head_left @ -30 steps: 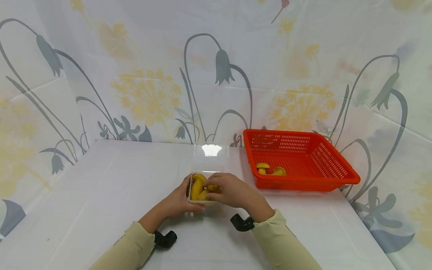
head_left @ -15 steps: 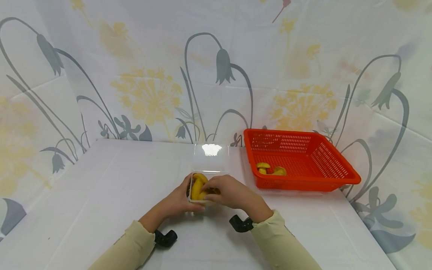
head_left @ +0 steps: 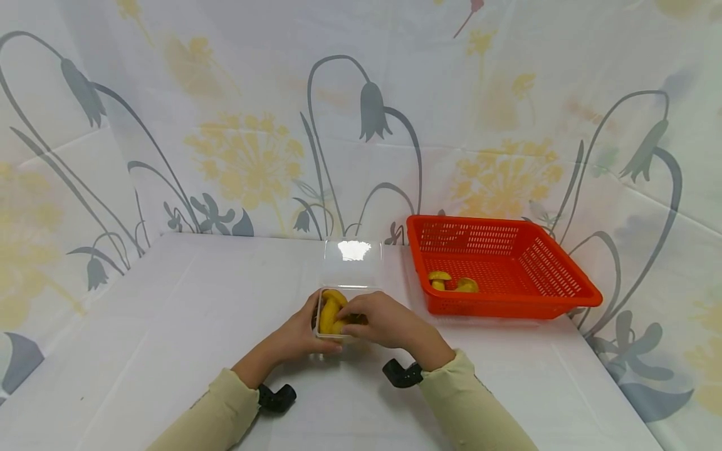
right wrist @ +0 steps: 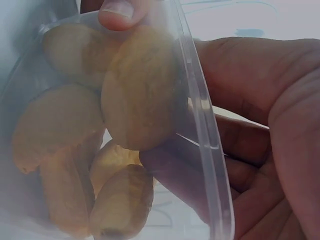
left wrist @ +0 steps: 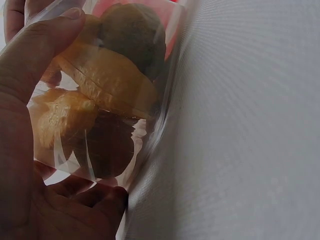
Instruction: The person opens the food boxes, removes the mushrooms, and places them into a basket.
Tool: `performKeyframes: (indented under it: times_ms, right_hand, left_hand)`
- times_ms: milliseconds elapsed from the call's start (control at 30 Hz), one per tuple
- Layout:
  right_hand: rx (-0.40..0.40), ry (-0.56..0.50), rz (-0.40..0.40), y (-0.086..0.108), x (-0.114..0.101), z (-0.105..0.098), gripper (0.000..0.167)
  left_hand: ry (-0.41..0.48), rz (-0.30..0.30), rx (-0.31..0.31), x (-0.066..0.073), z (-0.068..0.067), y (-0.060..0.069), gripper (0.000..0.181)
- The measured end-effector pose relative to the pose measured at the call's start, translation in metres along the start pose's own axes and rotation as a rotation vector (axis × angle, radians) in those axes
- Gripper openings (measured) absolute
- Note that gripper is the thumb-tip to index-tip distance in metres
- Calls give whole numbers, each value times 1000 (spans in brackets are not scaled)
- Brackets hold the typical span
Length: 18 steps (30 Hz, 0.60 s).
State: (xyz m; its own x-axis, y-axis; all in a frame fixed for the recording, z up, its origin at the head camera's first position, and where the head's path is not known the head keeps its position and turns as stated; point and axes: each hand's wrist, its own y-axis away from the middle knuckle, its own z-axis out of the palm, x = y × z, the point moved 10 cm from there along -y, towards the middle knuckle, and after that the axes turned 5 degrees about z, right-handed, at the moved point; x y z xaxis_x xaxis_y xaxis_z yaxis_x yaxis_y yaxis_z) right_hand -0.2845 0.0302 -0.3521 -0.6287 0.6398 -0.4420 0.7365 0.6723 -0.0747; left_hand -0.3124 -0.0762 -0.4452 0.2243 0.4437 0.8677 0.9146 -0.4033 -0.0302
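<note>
Left fingers (left wrist: 107, 210) clamped on box (right wrist: 214, 160); right fingers (head_left: 355, 307): hold unclear; lid (head_left: 352, 269) behind, red basket (head_left: 491, 305) near.

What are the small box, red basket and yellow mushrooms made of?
Small box: likely clear, glossy plastic; contents show through, lid glares.
Red basket: probably moulded plastic, slight sheen; perforated, uniform colour.
Yellow mushrooms: unclear, real or moulded imitation; faint gloss and mottling fit either.
</note>
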Motion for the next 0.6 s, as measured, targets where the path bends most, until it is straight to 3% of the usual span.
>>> performKeyframes:
  times_ms: [600]
  right_hand:
    - [16, 14, -5, 1, 1, -4, 21]
  left_hand:
    - [-3, 9, -6, 1, 0, -1, 118]
